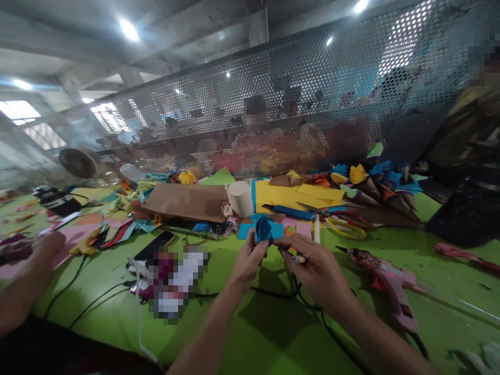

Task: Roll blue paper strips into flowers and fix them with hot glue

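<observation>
In the middle of the head view a blue paper flower (264, 229), made of curled strips or petals, stands upright in the fingers of my left hand (252, 260). My right hand (316, 265) is closed beside it, its fingertips at the flower's right edge. A slim pen-like stick (299, 259) with a pale end shows between the fingers of that hand; its exact kind I cannot make out. Just behind the flower lie flat blue paper pieces (245, 231). To the right of my right hand rests a pink hot glue gun (394, 281) with its cord.
Scissors (347, 223) with red and yellow handles and a blue cutter knife (289, 211) lie behind my hands. Nearby are a cream roll (240, 199), brown paper (187, 202), yellow paper (273, 194) and a phone (158, 245). Another person's hand (49, 247) rests at left. Black cables (273, 294) cross the green table.
</observation>
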Demonstrator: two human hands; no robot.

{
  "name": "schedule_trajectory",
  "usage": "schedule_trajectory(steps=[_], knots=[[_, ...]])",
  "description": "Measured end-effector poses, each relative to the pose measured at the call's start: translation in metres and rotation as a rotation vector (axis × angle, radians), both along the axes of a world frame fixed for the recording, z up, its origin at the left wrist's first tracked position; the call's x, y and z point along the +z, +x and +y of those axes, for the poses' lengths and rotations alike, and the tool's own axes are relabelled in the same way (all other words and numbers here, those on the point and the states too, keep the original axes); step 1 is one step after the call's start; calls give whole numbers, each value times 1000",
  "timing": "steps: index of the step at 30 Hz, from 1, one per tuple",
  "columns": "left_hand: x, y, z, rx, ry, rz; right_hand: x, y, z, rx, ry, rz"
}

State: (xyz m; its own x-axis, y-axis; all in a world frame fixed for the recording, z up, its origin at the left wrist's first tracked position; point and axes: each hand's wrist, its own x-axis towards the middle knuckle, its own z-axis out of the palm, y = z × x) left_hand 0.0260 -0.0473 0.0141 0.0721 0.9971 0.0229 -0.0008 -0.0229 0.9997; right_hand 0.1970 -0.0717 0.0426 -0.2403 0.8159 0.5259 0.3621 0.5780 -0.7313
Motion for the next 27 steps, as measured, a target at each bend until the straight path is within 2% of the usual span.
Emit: schedule_trajectory(steps=[27], knots=[[-1,1,0,-37,71,12,-2,-3,-1,-7,39,-11]])
